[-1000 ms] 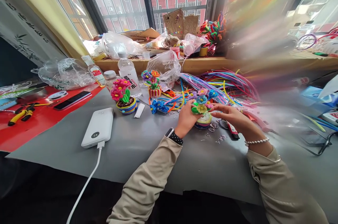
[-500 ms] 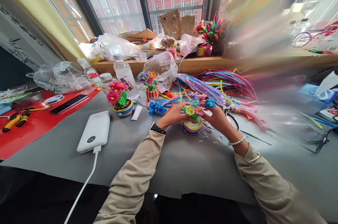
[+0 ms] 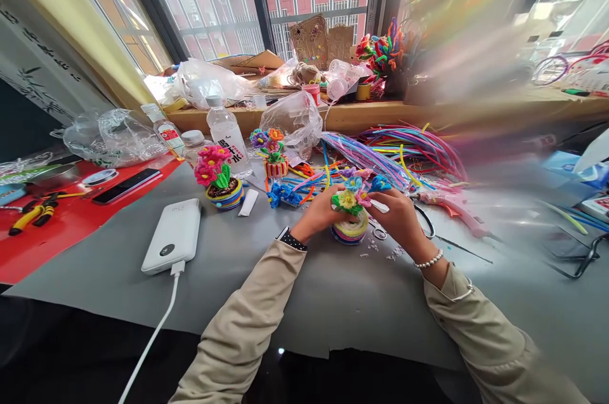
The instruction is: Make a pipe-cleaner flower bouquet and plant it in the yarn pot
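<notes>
A small round pot wrapped in coloured bands stands on the grey table between my hands. Above it sits a bunch of pipe-cleaner flowers in yellow, pink and blue with green leaves. My left hand curls round the bunch from the left, its thumb low by the stems. From the right, my right hand closes its fingers on the same bunch, close to a blue flower. The flowers partly hide the fingertips of both hands. Small pale scraps and scissors lie beside the pot.
Two finished flower pots, one pink-flowered and one striped, stand to the left. A white power bank trails a cable. Behind are loose pipe cleaners and a bottle. A pink glue gun lies right.
The view has shifted slightly. My left hand has moved a little to the right, and its thumb sits nearer the stems. My right hand stays at the flowers.
</notes>
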`<action>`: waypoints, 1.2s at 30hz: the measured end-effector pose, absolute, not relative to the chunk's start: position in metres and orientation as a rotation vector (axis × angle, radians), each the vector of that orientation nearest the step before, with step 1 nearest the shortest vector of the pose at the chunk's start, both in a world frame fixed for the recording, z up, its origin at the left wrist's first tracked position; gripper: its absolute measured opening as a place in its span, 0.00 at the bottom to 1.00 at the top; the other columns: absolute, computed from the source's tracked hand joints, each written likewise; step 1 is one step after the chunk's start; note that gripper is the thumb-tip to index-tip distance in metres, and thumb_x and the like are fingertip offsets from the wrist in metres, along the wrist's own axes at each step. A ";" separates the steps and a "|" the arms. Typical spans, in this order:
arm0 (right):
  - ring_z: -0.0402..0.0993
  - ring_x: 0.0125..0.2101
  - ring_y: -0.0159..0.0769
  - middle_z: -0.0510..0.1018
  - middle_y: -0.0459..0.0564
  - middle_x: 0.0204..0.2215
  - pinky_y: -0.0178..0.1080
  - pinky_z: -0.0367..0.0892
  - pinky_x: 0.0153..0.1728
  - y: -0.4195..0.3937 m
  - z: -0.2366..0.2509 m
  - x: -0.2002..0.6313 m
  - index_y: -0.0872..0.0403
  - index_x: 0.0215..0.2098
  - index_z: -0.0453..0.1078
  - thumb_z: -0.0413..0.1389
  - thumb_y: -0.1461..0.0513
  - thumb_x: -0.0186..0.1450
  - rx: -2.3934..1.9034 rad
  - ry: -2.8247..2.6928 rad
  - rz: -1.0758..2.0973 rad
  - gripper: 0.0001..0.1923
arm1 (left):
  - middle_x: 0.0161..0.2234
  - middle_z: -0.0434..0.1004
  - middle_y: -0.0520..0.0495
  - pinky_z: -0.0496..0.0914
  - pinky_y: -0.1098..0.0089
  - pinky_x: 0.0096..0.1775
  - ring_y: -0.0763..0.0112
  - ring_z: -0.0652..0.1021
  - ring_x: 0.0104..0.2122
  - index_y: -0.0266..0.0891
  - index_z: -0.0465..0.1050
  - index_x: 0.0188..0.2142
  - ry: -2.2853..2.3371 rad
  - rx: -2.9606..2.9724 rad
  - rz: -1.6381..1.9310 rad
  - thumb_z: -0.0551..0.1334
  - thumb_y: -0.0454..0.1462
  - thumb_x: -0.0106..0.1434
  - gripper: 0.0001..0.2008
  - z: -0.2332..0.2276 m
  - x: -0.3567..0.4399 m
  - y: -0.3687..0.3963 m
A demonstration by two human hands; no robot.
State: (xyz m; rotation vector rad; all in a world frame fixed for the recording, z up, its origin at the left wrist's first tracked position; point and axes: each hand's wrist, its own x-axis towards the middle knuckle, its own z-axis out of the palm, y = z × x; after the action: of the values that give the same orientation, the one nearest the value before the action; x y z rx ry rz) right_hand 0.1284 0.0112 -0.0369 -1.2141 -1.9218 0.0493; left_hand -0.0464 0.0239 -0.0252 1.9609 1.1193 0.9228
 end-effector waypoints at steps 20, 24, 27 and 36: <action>0.67 0.40 0.45 0.72 0.53 0.37 0.45 0.63 0.40 0.011 -0.037 0.136 0.52 0.39 0.68 0.56 0.58 0.53 -1.166 -1.998 0.162 0.15 | 0.40 0.72 0.45 0.65 0.66 0.44 0.62 0.71 0.42 0.36 0.66 0.41 1.118 1.915 0.936 0.68 0.40 0.41 0.26 -0.027 -0.045 0.023; 0.68 0.39 0.43 0.71 0.53 0.38 0.44 0.67 0.38 0.012 -0.037 0.137 0.53 0.42 0.67 0.56 0.54 0.53 -1.141 -1.995 0.438 0.20 | 0.45 0.70 0.43 0.64 0.66 0.46 0.61 0.70 0.45 0.36 0.64 0.45 1.101 1.912 0.923 0.67 0.39 0.42 0.29 -0.024 -0.048 0.022; 0.69 0.39 0.45 0.72 0.53 0.36 0.46 0.66 0.38 0.011 -0.036 0.132 0.51 0.39 0.69 0.56 0.52 0.53 -1.173 -1.935 0.419 0.18 | 0.48 0.68 0.43 0.62 0.66 0.48 0.61 0.69 0.48 0.38 0.63 0.46 1.125 1.894 0.918 0.67 0.36 0.42 0.30 -0.022 -0.051 0.022; 0.70 0.36 0.40 0.69 0.53 0.36 0.43 0.69 0.35 0.013 -0.037 0.135 0.54 0.35 0.69 0.59 0.50 0.50 -1.244 -1.819 0.676 0.20 | 0.45 0.71 0.45 0.66 0.69 0.42 0.65 0.73 0.41 0.38 0.64 0.46 1.311 1.885 1.061 0.66 0.38 0.45 0.27 -0.032 -0.043 0.008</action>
State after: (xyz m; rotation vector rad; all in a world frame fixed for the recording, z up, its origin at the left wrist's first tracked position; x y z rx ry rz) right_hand 0.1354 0.0132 -0.0371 -1.2439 -1.8189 0.6757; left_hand -0.0431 0.0084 -0.0319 1.8855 1.3111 1.0615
